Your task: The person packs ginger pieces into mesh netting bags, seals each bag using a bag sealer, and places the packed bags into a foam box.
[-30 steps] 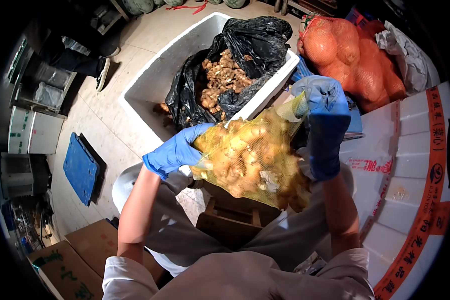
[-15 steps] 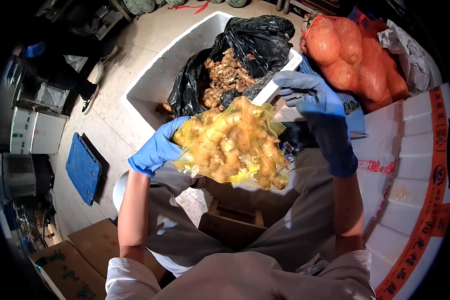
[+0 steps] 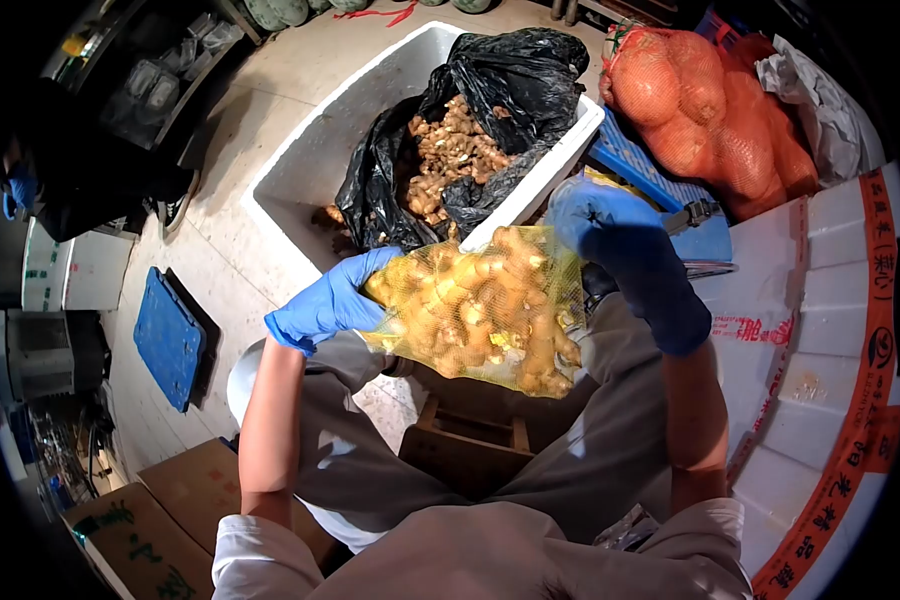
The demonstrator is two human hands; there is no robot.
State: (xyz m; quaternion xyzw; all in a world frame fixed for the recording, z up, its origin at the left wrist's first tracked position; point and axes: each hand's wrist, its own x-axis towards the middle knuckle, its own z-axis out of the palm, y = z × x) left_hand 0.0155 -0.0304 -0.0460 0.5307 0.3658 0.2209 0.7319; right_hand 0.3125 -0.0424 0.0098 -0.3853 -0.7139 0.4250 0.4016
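Observation:
A yellow mesh bag of ginger (image 3: 470, 310) hangs above my lap, full of knobbly pieces. My left hand (image 3: 335, 300), in a blue glove, grips the bag's left end. My right hand (image 3: 625, 255), gloved in blue with dark stains, is closed on the bag's upper right edge, where the netting is pulled taut; its fingertips are partly blurred. Just beyond the bag stands a white foam box (image 3: 300, 165) with a black plastic bag (image 3: 515, 75) inside it. Loose ginger (image 3: 455, 150) lies in the opening of that black bag.
Onions in a red net sack (image 3: 710, 120) stand at the far right, behind a blue scale (image 3: 695, 235). White foam boxes (image 3: 820, 330) with orange tape flank my right arm. A blue board (image 3: 168, 338) and cardboard boxes (image 3: 185, 490) are at left. Another person's leg (image 3: 120, 185) is at upper left.
My right hand has moved down and left from above the bag to its upper right edge, closing there. The bag has tilted and sunk slightly. The other person has shifted left.

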